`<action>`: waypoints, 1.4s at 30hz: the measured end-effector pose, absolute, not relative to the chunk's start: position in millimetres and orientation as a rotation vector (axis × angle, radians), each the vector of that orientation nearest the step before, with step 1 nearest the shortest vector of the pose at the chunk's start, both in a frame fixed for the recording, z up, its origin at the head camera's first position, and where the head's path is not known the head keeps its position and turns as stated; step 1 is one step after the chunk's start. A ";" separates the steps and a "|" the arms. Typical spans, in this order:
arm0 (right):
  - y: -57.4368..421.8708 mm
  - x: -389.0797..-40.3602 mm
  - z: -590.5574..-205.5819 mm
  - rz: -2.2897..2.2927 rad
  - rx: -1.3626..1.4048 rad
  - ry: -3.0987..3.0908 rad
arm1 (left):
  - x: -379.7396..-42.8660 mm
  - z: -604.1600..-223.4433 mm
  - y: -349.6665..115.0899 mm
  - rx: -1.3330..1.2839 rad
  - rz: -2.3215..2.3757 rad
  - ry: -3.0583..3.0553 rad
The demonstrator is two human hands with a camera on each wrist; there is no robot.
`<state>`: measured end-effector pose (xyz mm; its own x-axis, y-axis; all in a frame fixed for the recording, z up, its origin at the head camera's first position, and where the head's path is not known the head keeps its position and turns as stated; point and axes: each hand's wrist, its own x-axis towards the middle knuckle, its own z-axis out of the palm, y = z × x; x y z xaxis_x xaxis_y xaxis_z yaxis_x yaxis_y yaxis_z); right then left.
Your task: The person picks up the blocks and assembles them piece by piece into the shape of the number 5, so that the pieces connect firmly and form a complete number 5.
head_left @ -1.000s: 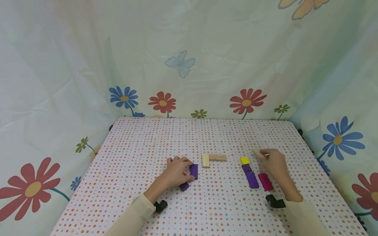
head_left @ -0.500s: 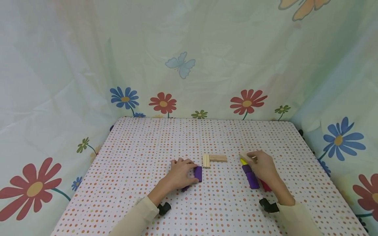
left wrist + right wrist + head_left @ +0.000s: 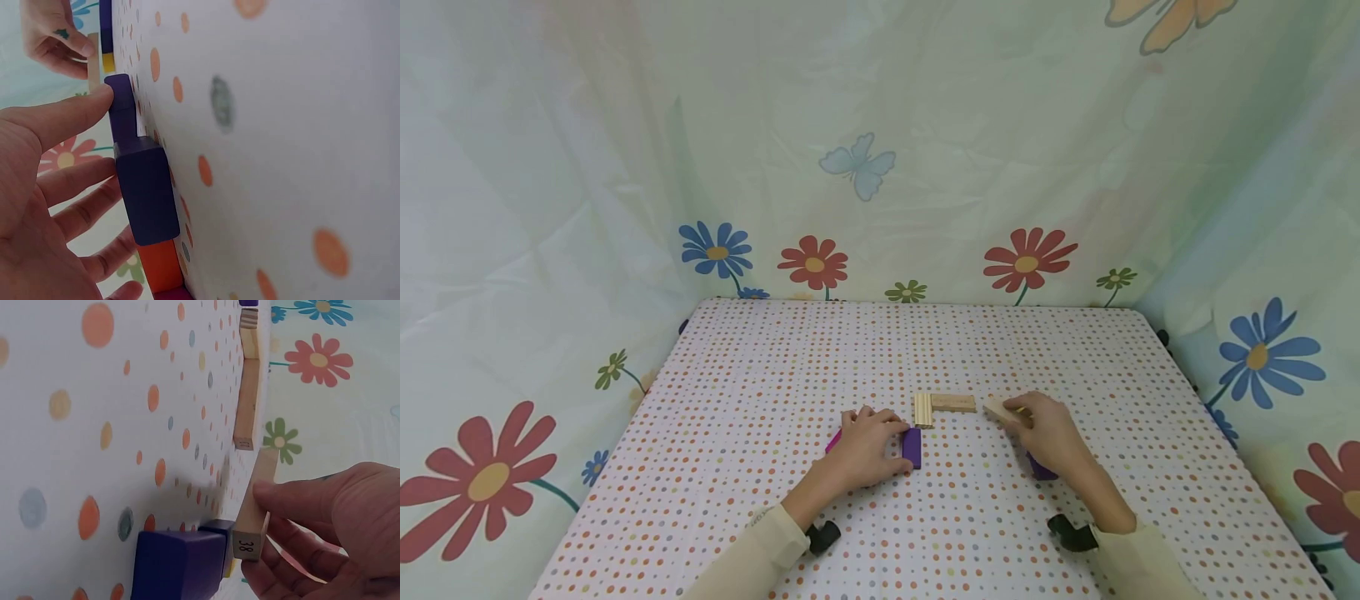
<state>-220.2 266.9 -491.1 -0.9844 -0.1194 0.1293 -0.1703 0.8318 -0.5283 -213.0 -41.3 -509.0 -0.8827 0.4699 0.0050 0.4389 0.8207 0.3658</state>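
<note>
My left hand point(image 3: 867, 454) pinches a purple wooden block point(image 3: 912, 448) lying on the table, thumb at one end and index finger toward the other. Under that hand, the left wrist view shows another purple block point(image 3: 149, 194), an orange block point(image 3: 160, 264) and a magenta block point(image 3: 174, 294) in a row. My right hand point(image 3: 1051, 433) grips a plain wooden block point(image 3: 253, 512) marked 38 between thumb and fingers, held above the table. Two plain blocks meet at a corner in the middle: a ridged-looking one point(image 3: 923, 410) and a lengthwise one point(image 3: 953, 403).
Beneath my right hand lie purple blocks point(image 3: 178, 565) and a sliver of a yellow block point(image 3: 229, 567), mostly covered in the head view. A dotted cloth covers the table point(image 3: 790, 350), and flowered curtains point(image 3: 880, 225) enclose its back and sides.
My right hand has carried the plain block leftward, over the yellow and purple blocks toward the middle. My left hand has slid its purple block a little right and nearer; a magenta block now shows behind that hand.
</note>
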 end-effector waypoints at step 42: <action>247.5 -212.3 -492.0 0.704 0.359 -3.084 | -209.7 -511.4 -54.1 0.784 0.663 2.899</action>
<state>-212.3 247.5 -492.0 -0.9737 -0.2276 0.0094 -0.2092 0.8767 -0.4331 -209.7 -54.1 -511.4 -0.8679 0.4944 0.0479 0.4661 0.7773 0.4226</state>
